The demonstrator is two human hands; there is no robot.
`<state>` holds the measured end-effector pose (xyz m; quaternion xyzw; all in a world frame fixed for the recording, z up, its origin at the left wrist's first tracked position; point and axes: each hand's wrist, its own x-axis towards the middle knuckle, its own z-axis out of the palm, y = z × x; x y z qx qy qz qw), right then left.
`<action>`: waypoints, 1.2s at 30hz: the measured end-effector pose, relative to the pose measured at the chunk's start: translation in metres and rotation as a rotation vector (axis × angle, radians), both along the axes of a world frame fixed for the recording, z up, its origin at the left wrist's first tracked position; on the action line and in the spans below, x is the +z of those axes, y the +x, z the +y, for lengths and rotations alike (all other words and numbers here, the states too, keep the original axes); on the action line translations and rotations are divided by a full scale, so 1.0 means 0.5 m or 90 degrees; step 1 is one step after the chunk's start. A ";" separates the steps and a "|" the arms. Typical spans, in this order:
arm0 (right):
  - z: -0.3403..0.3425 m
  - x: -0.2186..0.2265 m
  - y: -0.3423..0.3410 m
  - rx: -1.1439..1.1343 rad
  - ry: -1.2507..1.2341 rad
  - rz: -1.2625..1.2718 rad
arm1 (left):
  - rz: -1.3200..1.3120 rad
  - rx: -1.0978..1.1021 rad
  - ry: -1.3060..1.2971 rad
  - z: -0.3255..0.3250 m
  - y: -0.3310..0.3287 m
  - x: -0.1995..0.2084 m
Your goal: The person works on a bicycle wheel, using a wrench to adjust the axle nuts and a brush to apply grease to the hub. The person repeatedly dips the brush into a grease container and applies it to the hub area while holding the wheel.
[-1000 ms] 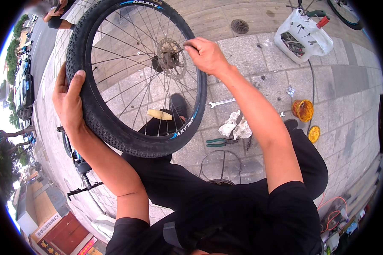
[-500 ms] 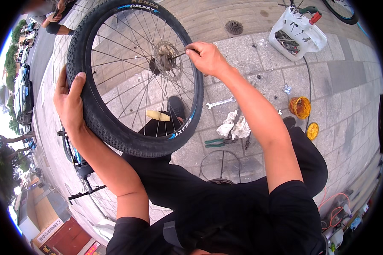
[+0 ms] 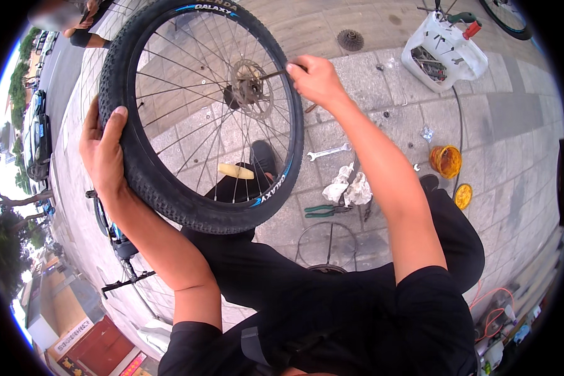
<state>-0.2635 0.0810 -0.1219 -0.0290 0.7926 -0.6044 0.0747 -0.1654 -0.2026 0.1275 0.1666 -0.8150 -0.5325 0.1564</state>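
Observation:
A bicycle wheel [image 3: 188,212] with a knobbly black tyre stands tilted before me. My left hand [image 3: 105,150] grips its tyre at the left side, thumb on the near face and fingers behind. My right hand [image 3: 316,81] is closed on a thin dark rod [image 3: 273,74], level with the wheel's right rim. The rod's far end meets the hub [image 3: 249,91], inside the brake disc [image 3: 267,100]; whether it goes into the hub I cannot tell. A pale yellow reflector-like bar [image 3: 235,172] sits among the lower spokes.
On the paving lie a spanner [image 3: 329,151], crumpled white paper [image 3: 357,189], green-handled pliers [image 3: 323,211] and a sprocket cassette [image 3: 350,40]. A white tool box [image 3: 438,84] stands far right, near an orange-brown tub [image 3: 445,162] and its lid [image 3: 463,196]. Another person [image 3: 84,28] is at far left.
My right hand has shifted slightly right, away from the hub, and more of the rod shows. My left hand keeps its hold on the tyre. The whole view has moved a little.

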 end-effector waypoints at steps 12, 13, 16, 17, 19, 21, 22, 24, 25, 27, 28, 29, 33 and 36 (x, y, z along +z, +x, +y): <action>0.335 0.236 0.251 -0.073 -0.084 -0.042 | -0.046 -0.064 -0.168 0.044 -0.052 0.107; 0.379 0.264 0.273 -0.100 -0.079 -0.037 | -0.017 -0.085 -0.160 0.060 -0.048 0.086; 0.482 0.301 0.341 -0.198 -0.114 -0.004 | -0.020 0.017 -0.245 0.105 0.090 -0.084; 0.499 0.279 0.359 -0.240 -0.147 0.001 | -0.015 0.077 -0.311 0.130 0.163 -0.152; 0.507 0.267 0.387 -0.289 -0.192 -0.019 | 0.018 0.084 -0.153 0.219 0.254 -0.217; 0.502 0.271 0.392 -0.262 -0.229 -0.001 | 0.072 0.128 -0.127 0.207 0.258 -0.265; 0.507 0.272 0.388 -0.248 -0.245 0.013 | 0.095 0.135 -0.129 0.184 0.233 -0.262; 0.536 0.265 0.399 -0.259 -0.191 0.022 | 0.070 0.075 -0.109 0.250 0.184 -0.121; 0.534 0.284 0.408 -0.253 -0.159 0.020 | -0.013 0.103 -0.155 0.252 0.163 -0.042; 0.527 0.315 0.424 -0.248 -0.154 0.032 | -0.119 0.052 -0.024 0.228 0.106 0.057; 0.533 0.321 0.424 -0.247 -0.162 0.047 | -0.190 0.032 -0.043 0.186 0.052 0.078; 0.541 0.324 0.421 -0.250 -0.170 0.061 | -0.245 0.012 -0.024 0.186 0.015 0.104; 0.547 0.349 0.428 -0.277 -0.176 0.069 | -0.261 -0.040 -0.167 0.138 -0.096 0.126; 0.555 0.353 0.431 -0.293 -0.191 0.073 | -0.186 -0.118 -0.128 0.132 -0.057 0.139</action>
